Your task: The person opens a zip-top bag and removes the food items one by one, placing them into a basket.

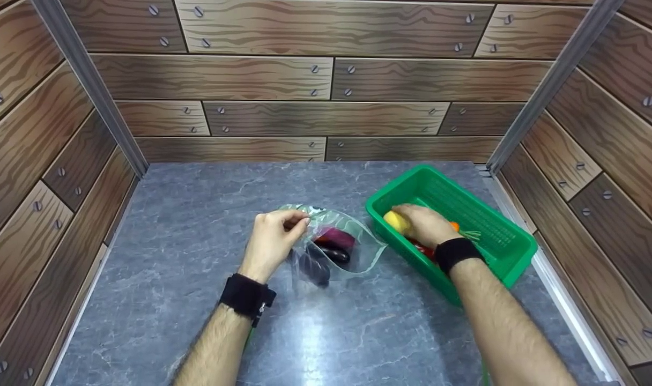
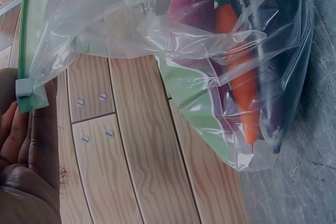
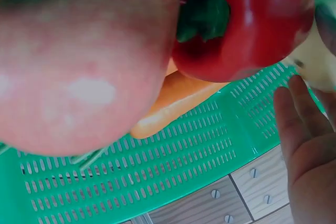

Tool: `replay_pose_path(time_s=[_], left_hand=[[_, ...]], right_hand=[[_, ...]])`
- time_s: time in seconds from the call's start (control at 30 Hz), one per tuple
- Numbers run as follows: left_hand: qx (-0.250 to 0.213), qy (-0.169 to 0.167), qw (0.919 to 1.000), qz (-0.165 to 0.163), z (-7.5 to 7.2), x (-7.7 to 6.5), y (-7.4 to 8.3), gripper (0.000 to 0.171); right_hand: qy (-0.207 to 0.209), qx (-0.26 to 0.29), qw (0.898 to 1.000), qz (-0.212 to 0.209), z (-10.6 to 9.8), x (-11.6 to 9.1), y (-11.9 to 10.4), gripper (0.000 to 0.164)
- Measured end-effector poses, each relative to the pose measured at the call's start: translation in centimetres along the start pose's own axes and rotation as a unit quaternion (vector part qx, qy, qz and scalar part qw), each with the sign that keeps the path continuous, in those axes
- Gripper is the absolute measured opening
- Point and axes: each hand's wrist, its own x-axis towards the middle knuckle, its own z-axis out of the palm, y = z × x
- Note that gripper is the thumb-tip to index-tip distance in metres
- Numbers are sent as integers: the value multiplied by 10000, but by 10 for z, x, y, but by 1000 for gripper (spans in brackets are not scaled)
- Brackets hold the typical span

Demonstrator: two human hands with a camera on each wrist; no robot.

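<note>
My left hand (image 1: pixel 275 236) pinches the rim of a clear zip bag (image 1: pixel 364 264) by its green slider strip (image 2: pixel 24 51). The bag lies on the table with its mouth spread. Inside are a carrot (image 2: pixel 241 77), dark eggplants (image 1: pixel 334 253) and a purple vegetable (image 2: pixel 191 3). Over on the right, my right hand (image 1: pixel 425 222) reaches into a green basket (image 1: pixel 481 205) and grips a yellow fruit or vegetable (image 1: pixel 397 221), its exact kind unclear. Close by in the basket are a red bell pepper (image 3: pixel 262 19), an orange carrot-like piece (image 3: pixel 181 100) and a large pinkish round thing (image 3: pixel 79 77).
The basket's perforated walls rise around the right hand. Thin green stems (image 1: pixel 471 235) show inside it. Wood-patterned panels (image 1: pixel 272 118) enclose the grey marbled table (image 1: pixel 197 321) at the back and both sides.
</note>
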Motion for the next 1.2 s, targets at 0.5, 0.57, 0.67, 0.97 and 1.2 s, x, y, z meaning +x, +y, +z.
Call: replay_pose_path(time_s=[0.5, 0.57, 0.67, 0.97, 1.2], left_hand=[[-32, -44, 10000, -20, 2, 0, 0, 10], [-46, -48, 10000, -34, 2, 0, 0, 10], [-50, -51, 10000, -44, 2, 0, -1, 10], [-56, -39, 10000, -29, 2, 0, -1, 10], [-104, -70, 9999, -74, 3, 0, -2, 11]], right_hand=[[106, 204, 9996, 187, -30, -14, -16, 68], [193, 179, 9996, 130, -36, -15, -21, 68], [325, 169, 9993, 17, -45, -17, -30, 68], [614, 246, 9976, -205, -66, -26, -58, 73], [877, 103, 9945, -565, -75, -34, -80, 75]])
